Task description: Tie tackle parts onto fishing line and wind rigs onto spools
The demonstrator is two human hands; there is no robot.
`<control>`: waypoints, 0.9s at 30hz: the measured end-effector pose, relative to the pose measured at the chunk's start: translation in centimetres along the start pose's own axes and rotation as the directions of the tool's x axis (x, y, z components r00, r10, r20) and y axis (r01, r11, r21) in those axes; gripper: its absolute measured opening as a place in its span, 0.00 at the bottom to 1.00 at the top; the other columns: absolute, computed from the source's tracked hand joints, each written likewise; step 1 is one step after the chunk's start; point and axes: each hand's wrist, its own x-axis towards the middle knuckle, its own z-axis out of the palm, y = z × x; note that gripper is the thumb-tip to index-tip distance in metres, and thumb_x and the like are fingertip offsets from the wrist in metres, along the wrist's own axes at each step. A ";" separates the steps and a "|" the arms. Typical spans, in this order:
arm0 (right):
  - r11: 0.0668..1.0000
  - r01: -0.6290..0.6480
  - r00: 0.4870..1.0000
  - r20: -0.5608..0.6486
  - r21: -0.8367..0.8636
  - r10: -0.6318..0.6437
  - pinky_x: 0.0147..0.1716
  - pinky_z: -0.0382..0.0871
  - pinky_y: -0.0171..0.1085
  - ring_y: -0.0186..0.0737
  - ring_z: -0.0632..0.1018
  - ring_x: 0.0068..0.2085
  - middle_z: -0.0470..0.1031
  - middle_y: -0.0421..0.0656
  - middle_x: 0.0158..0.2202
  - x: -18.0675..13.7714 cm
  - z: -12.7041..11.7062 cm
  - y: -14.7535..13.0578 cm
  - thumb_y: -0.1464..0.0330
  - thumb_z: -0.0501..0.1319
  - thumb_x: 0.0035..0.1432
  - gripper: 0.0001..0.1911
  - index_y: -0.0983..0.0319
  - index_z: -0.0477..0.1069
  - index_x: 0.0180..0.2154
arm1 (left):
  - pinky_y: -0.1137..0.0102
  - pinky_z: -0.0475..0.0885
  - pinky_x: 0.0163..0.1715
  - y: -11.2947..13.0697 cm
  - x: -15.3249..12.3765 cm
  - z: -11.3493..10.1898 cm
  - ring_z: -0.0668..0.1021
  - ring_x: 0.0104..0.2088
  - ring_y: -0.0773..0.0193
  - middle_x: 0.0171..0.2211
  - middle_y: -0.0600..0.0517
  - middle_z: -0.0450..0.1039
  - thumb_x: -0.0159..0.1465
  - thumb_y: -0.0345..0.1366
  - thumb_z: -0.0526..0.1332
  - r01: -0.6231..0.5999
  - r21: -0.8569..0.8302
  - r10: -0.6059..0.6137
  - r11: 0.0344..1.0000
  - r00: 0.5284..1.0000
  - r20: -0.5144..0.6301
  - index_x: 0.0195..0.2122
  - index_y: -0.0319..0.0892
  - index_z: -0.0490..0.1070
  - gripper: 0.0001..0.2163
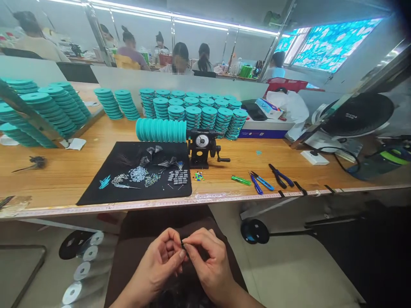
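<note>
Over my lap, in front of the table edge, my left hand and my right hand meet with fingertips pinched together. A tiny dark piece shows between them, too small to name. Beyond them on the table lies a black mat. It carries pale blue beads, grey weights, small metal parts, teal tubes and bundles of fine dark wire loops. Behind the mat's right corner stands a black hand-crank winder with a row of teal spools on its shaft.
Stacks of teal spools line the back, with more stacks at left. Pliers, blue-handled cutters, a green tube and coloured beads lie right of the mat. A fan stands far right. People sit beyond the partition.
</note>
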 end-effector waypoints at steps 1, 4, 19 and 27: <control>1.000 -0.006 1.000 0.007 -0.011 0.006 0.47 0.58 0.39 0.35 0.76 0.34 0.75 0.37 0.30 -0.1 0.0 0.1 0.71 0.61 0.62 0.05 0.58 0.75 0.33 | 0.77 0.64 0.21 -0.1 0.1 0.1 0.70 0.21 0.73 0.24 0.57 0.70 0.57 0.48 0.68 0.006 -0.001 -0.006 1.000 1.000 -0.002 0.31 0.43 0.60 0.18; 0.999 -0.041 0.999 -0.013 0.008 0.041 0.42 0.61 0.37 0.36 0.74 0.33 0.73 0.38 0.29 -0.1 0.2 0.5 0.70 0.60 0.62 0.06 0.60 0.75 0.32 | 0.77 0.65 0.21 -0.5 0.1 0.2 0.71 0.22 0.72 0.25 0.57 0.70 0.57 0.46 0.68 -0.001 0.006 0.002 1.000 1.000 -0.030 0.31 0.43 0.61 0.17; 0.801 -0.383 0.914 0.059 0.460 0.402 0.38 0.66 0.34 0.37 0.72 0.34 0.73 0.40 0.29 1.0 0.8 0.6 0.62 0.65 0.58 0.11 0.63 0.73 0.29 | 0.71 0.70 0.38 -1.1 0.6 0.2 0.75 0.35 0.64 0.33 0.53 0.72 0.65 0.29 0.59 -0.485 0.617 0.568 0.620 0.820 0.074 0.33 0.45 0.71 0.05; 0.770 -0.397 0.915 0.150 0.499 0.375 0.27 0.61 0.31 0.32 0.64 0.26 0.63 0.36 0.24 0.7 0.2 0.6 0.58 0.59 0.61 0.14 0.62 0.64 0.30 | 0.75 0.70 0.29 -0.1 0.9 -0.6 0.76 0.31 0.65 0.31 0.52 0.76 0.62 0.40 0.65 -0.144 0.117 0.167 0.983 0.961 -0.222 0.32 0.41 0.72 0.08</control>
